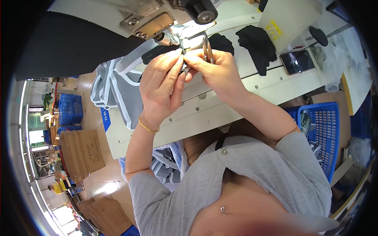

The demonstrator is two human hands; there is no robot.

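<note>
Under the sewing machine head (151, 25), my left hand (160, 84) and my right hand (216, 72) meet fingertip to fingertip, close to the lit needle area. The left fingers are pinched together on a small dark piece, mostly hidden, whose kind I cannot make out. In the right hand sits a pair of metal thread snips (205, 48), its arms standing up between the fingers, while thumb and forefinger pinch at the same dark piece. Left of the left hand, grey fabric pieces with pale trim (123, 90) hang over the edge of the white sewing table (220, 107).
Black fabric pieces (258, 45) and a phone (297, 62) lie on the table's right. A blue basket (334, 135) stands at my right side. More trimmed grey pieces (162, 165) sit below the table. Cardboard boxes (82, 151) and blue crates (71, 109) stand at left.
</note>
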